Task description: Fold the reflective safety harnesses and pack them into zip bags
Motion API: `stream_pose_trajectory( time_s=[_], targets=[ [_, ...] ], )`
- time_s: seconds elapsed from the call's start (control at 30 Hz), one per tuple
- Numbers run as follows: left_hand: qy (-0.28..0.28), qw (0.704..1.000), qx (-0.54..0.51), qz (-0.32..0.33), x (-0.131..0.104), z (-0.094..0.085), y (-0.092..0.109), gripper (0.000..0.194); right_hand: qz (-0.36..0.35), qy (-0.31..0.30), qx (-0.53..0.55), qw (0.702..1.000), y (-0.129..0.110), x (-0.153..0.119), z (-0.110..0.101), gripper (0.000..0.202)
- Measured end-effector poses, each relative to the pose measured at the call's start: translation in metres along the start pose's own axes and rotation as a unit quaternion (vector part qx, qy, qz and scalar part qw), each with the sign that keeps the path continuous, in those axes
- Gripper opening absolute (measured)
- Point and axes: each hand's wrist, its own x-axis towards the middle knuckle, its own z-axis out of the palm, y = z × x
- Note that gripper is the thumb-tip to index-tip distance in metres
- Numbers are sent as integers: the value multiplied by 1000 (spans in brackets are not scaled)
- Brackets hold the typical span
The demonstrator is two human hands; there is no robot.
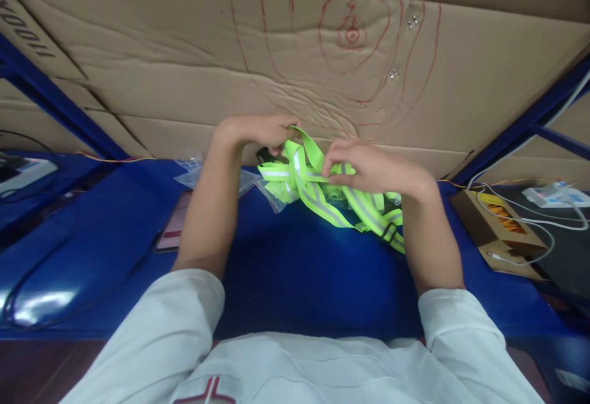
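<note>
A tangle of neon yellow-green reflective straps [322, 210] with grey stripes lies at the back of the blue table. My left hand [276, 130] is closed on one strap end at the upper left of the tangle. Over the right part, my right hand [350, 161] has its fingers curled round a strap. A black buckle [389, 232] sits on the strap that runs down towards my right forearm. Clear plastic bags [249, 181] lie beside and partly under the straps. A small black piece near my left fingers is mostly hidden.
A cardboard wall [184, 53] with red hand-drawn rings rises right behind the straps. A phone [174, 225] lies left, partly behind my left forearm. At the right stand an open cardboard box [507, 232], white cables and a power strip [557, 195]. A black cable crosses the left side.
</note>
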Motion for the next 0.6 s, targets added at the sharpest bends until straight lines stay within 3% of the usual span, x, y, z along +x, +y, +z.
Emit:
stream_pose_trajectory(
  time_s=[0.1,0.2,0.3,0.4,0.5,0.6],
  targets=[
    [1,1000,-28,3,-2,-2,-3,24,28,-92,33,995,-12,19,25,31],
    [-12,997,-66,29,-6,-4,-5,22,90,-49,-6,995,0,41,52,43],
    [-23,995,-79,57,-8,-7,-9,27,100,-45,-3,994,17,55,65,47],
    [-17,996,-54,70,-9,-12,-19,39,69,-40,24,997,29,50,53,32],
    [1,998,-27,49,-9,-18,-32,49,38,72,93,992,40,29,26,15],
    [19,1000,-9,12,-7,-20,-43,55,50,157,185,969,54,5,0,10]
  ],
)
